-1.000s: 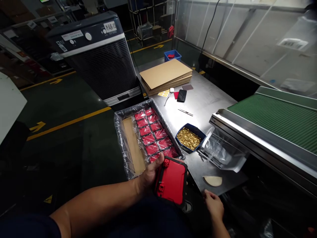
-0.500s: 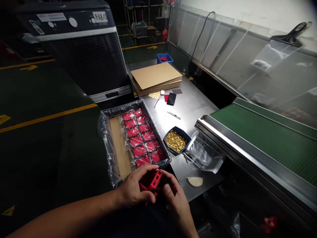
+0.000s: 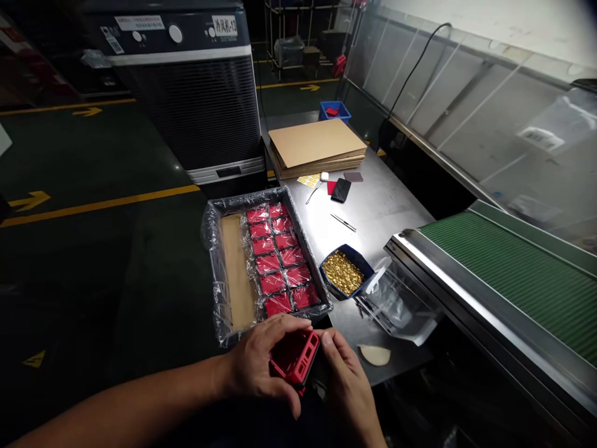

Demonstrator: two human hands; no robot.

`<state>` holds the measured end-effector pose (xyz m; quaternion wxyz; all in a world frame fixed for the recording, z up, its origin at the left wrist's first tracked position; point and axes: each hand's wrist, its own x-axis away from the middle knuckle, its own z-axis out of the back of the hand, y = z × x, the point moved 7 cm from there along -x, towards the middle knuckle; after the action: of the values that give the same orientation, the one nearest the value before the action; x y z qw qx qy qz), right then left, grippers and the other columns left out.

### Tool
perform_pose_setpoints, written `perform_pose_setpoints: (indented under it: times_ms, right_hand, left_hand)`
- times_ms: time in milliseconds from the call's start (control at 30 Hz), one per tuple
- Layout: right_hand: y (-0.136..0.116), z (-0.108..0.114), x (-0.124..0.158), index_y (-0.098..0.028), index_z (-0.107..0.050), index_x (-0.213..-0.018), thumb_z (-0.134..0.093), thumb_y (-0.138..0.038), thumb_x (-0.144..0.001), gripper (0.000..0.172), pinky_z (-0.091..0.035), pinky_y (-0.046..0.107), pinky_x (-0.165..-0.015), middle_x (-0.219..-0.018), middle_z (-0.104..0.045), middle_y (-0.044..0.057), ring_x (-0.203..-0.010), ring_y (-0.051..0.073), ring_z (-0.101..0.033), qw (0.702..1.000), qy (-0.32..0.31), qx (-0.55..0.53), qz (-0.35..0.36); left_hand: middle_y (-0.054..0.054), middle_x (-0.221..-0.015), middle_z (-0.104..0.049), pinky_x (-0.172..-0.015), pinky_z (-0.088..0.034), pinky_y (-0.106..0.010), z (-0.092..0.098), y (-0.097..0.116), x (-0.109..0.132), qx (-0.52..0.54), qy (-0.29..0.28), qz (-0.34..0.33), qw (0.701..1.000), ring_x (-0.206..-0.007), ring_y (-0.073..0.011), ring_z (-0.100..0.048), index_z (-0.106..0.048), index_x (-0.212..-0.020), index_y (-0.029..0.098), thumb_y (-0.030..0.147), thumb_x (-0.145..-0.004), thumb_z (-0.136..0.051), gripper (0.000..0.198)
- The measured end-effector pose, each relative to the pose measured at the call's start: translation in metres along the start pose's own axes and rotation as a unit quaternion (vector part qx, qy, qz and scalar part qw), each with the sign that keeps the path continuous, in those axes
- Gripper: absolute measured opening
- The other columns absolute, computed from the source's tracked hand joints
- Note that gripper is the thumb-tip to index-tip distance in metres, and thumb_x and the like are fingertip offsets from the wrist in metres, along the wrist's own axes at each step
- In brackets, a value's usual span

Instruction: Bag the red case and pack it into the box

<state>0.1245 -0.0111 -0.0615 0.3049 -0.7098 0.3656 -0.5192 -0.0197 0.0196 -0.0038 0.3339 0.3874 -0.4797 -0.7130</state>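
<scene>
a: what did the person have in hand?

b: a red moulded rectangular case with dark edging and a raised, notched block along one side. it was held in the air just short of the near rim of a black-rimmed rectangular tray lined with clear plastic film.

a: state of the hands?

b: both closed on it. the left hand was curled over the case, fingers bent around the near edge. the right hand pinched the far end, its thumb pressed on a corner. the fingertips underneath were hidden, so i could not tell exactly where they bore.

a: how would it handle?

b: my judgement: stiff and fairly light, not fragile, since one hand seemed nearly enough. the glossy red face looked a little slippery. i would take it by the long edges, where the dark rim gave a firmer hold, and keep clear of the notches.

a: what lay around?

b: inside the tray were rows of red film-wrapped packets and a tan cardboard strip. right of the tray sat a blue shallow dish of small brass-coloured parts, with a clear plastic bag beyond it. past the tray's far end lay a stack of flat brown cardboard sheets.
</scene>
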Motion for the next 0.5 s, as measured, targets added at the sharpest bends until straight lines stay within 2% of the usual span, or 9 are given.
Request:
perform_pose_setpoints:
  times_ms: [67, 167, 267, 333, 400, 433, 500]
  right_hand:
    - [0.0, -0.001, 0.001, -0.019, -0.06, -0.102, -0.055, -0.053, -0.09, 0.036, -0.048, 0.031, -0.083, -0.1, -0.064, 0.006, -0.093, 0.02, -0.058, 1.0, -0.013, 0.0, 0.017]
    - [-0.003, -0.007, 0.005, -0.022, -0.057, -0.108, -0.072, -0.048, -0.079, 0.042, -0.048, 0.03, -0.086, -0.102, -0.064, 0.004, -0.097, 0.021, -0.059, 0.998, -0.044, 0.006, 0.046]
    - [0.01, 0.002, -0.002, -0.018, -0.059, -0.089, -0.062, -0.053, -0.085, 0.035, -0.047, 0.025, -0.073, -0.081, -0.061, 0.001, -0.078, 0.015, -0.057, 0.999, -0.008, 0.038, 0.025]
    - [0.029, 0.022, -0.018, -0.017, -0.058, -0.077, -0.049, -0.061, -0.089, 0.046, -0.046, 0.025, -0.065, -0.07, -0.058, 0.0, -0.067, 0.014, -0.055, 0.996, 0.044, 0.083, 0.009]
    - [0.05, 0.055, -0.04, -0.017, -0.057, -0.073, -0.045, -0.068, -0.086, 0.054, -0.048, 0.027, -0.064, -0.066, -0.06, 0.001, -0.064, 0.015, -0.056, 0.985, 0.108, 0.132, 0.004]
    - [0.059, 0.076, -0.052, -0.017, -0.056, -0.071, -0.046, -0.07, -0.084, 0.056, -0.048, 0.029, -0.065, -0.065, -0.06, 0.001, -0.064, 0.016, -0.057, 0.977, 0.145, 0.154, 0.003]
    - [0.075, 0.123, -0.074, -0.016, -0.057, -0.073, -0.053, -0.067, -0.081, 0.052, -0.048, 0.031, -0.065, -0.063, -0.06, 0.001, -0.062, 0.016, -0.057, 0.952, 0.227, 0.206, -0.005]
  left_hand:
    - [-0.011, -0.114, -0.064, -0.092, -0.051, -0.033, 0.0, -0.002, 0.002, 0.006, -0.001, 0.0, 1.0, -0.1, -0.025, -0.063, -0.047, -0.135, 0.026, 0.057, -0.056, -0.085, 0.093]
    - [-0.011, -0.113, -0.064, -0.088, -0.051, -0.032, -0.001, -0.006, 0.006, 0.01, 0.0, 0.011, 1.0, -0.097, -0.0256, -0.063, -0.047, -0.136, 0.025, 0.061, -0.06, -0.081, 0.09]
    - [-0.012, -0.117, -0.063, -0.093, -0.048, -0.034, -0.004, -0.013, 0.015, 0.031, -0.005, 0.093, 0.995, -0.103, -0.0284, -0.061, -0.05, -0.135, 0.026, 0.071, -0.068, -0.068, 0.083]
    - [-0.011, -0.124, -0.059, -0.1, -0.043, -0.037, -0.007, -0.018, 0.024, 0.073, -0.016, 0.174, 0.982, -0.112, -0.0308, -0.057, -0.051, -0.135, 0.028, 0.07, -0.073, -0.064, 0.076]
    - [-0.009, -0.135, -0.052, -0.108, -0.036, -0.039, -0.012, -0.023, 0.035, 0.169, -0.027, 0.264, 0.949, -0.124, -0.0328, -0.049, -0.05, -0.137, 0.029, 0.061, -0.076, -0.068, 0.071]
    - [-0.008, -0.137, -0.05, -0.109, -0.035, -0.04, -0.014, -0.026, 0.041, 0.235, -0.03, 0.314, 0.92, -0.128, -0.0332, -0.046, -0.048, -0.138, 0.029, 0.055, -0.076, -0.07, 0.071]
    - [-0.008, -0.129, -0.056, -0.104, -0.039, -0.04, -0.018, -0.033, 0.056, 0.356, -0.022, 0.406, 0.841, -0.121, -0.0317, -0.051, -0.045, -0.14, 0.027, 0.047, -0.072, -0.071, 0.075]
